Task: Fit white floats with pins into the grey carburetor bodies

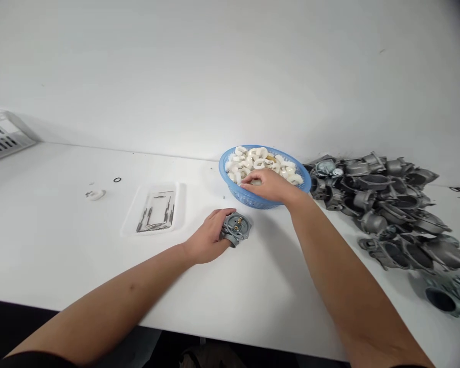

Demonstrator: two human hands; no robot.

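Note:
My left hand (211, 237) is closed around a grey metal carburetor body (238, 226), which rests on the white table. Its open bowl side faces up and shows small brass jets inside. My right hand (268, 185) is over the near rim of a blue plastic basket (260, 203), with the thumb and fingers bent together around a whitish piece (256, 182) that is mostly hidden, seemingly one of the floats. Many white ring-shaped plastic floats (259, 162) fill the basket.
Grey carburetor bodies (391, 199) lie piled on the right. Left of my hands is a shallow clear tray (180, 204) with thin metal pins (154, 225). Farther left are a loose white float (96, 194) and a black O-ring (117, 180). A white slotted crate (7, 134) stands at the far left.

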